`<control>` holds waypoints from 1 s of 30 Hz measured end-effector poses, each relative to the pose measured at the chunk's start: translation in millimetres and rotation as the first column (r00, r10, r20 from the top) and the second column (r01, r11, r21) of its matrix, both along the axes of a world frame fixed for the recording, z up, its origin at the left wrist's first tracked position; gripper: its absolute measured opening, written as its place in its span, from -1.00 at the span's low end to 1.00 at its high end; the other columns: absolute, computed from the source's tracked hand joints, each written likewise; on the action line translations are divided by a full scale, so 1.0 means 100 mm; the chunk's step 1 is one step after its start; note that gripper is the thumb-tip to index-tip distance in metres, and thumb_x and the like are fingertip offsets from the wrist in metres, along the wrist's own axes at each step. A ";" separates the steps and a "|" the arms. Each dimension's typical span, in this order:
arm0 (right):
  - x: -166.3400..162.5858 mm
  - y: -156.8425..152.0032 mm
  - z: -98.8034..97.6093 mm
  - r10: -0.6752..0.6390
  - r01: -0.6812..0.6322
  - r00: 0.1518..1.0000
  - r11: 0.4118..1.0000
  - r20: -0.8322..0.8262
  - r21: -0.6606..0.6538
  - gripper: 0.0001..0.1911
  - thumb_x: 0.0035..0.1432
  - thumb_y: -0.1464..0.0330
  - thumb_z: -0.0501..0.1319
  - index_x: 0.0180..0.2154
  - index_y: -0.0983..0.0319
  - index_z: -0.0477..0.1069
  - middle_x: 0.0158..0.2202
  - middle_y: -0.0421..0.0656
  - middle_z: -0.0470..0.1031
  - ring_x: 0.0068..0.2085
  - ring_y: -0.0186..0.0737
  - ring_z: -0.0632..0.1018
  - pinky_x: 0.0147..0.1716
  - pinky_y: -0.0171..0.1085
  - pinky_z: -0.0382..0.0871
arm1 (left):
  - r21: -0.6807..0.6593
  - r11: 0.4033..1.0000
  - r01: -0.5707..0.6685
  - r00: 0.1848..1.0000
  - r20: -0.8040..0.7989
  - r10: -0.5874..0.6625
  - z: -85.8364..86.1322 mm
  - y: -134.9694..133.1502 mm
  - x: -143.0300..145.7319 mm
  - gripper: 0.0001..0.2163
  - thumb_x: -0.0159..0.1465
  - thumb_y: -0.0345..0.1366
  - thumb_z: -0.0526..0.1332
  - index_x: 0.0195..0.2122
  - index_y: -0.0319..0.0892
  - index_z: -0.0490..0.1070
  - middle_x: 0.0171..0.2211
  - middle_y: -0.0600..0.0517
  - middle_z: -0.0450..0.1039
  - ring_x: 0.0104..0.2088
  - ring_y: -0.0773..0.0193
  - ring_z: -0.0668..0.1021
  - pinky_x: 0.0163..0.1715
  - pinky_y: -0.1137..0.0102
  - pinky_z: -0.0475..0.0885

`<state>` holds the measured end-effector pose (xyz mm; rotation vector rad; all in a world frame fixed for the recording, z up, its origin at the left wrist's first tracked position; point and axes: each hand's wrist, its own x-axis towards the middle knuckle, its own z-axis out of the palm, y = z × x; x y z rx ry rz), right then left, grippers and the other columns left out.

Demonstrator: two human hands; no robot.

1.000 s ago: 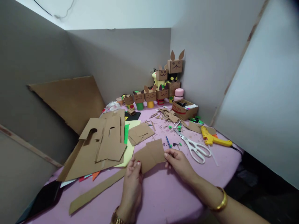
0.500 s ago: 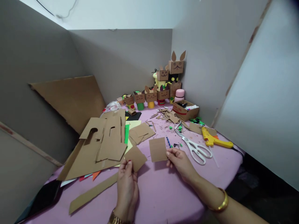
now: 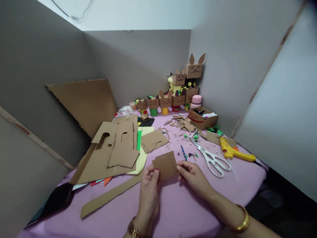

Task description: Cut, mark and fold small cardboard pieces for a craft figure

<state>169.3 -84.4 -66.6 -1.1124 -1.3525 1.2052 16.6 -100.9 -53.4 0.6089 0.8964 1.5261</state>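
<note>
Both of my hands hold small brown cardboard squares point(image 3: 165, 164) just above the pink table point(image 3: 183, 211). My left hand point(image 3: 150, 188) pinches the lower left corner of the pieces, fingers closed. My right hand point(image 3: 194, 177) pinches their right edge. The two squares overlap, one lying over the other. A long cardboard strip point(image 3: 111, 196) lies on the table left of my left hand.
White scissors point(image 3: 211, 158) and a yellow glue gun point(image 3: 234, 152) lie to the right. A pile of cut cardboard sheets point(image 3: 116, 148) and coloured paper sits at left. Cardboard bunny figures point(image 3: 178, 92) and a small open box point(image 3: 201, 117) stand at the back corner, amid scraps.
The two squares were held apart half a second ago; now my hands have brought them together so they overlap. The view has shifted slightly to the left.
</note>
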 end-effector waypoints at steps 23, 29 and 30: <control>-0.12 -0.15 0.04 -0.130 0.002 0.883 0.962 0.450 0.273 -0.87 0.26 0.32 -0.08 -0.28 0.19 0.19 -0.47 -0.15 0.41 -0.45 -0.14 0.44 -0.47 -0.26 0.26 | 0.093 0.995 -0.032 0.890 -0.450 0.071 -0.08 -0.10 0.17 -0.77 0.09 -0.36 0.24 -0.19 -0.13 0.46 -0.08 -0.13 0.49 0.08 -0.03 0.37 0.11 0.18 0.14; -0.09 -0.12 0.03 -0.124 -0.006 0.882 0.962 0.454 0.274 -0.84 0.28 0.33 -0.12 -0.26 0.19 0.18 -0.45 -0.13 0.42 -0.44 -0.15 0.46 -0.45 -0.26 0.29 | 0.100 0.995 -0.019 0.877 -0.476 0.065 -0.10 -0.13 0.19 -0.79 0.12 -0.36 0.22 -0.20 -0.13 0.46 -0.11 -0.14 0.51 0.03 -0.03 0.42 0.06 0.16 0.21; -0.09 -0.11 0.03 -0.116 -0.013 0.881 0.963 0.459 0.269 -0.84 0.28 0.32 -0.12 -0.27 0.19 0.17 -0.48 -0.14 0.41 -0.46 -0.15 0.46 -0.46 -0.27 0.29 | 0.101 0.995 -0.014 0.874 -0.482 0.061 -0.10 -0.13 0.19 -0.80 0.12 -0.36 0.22 -0.20 -0.13 0.46 -0.12 -0.14 0.51 0.02 -0.03 0.43 0.05 0.16 0.22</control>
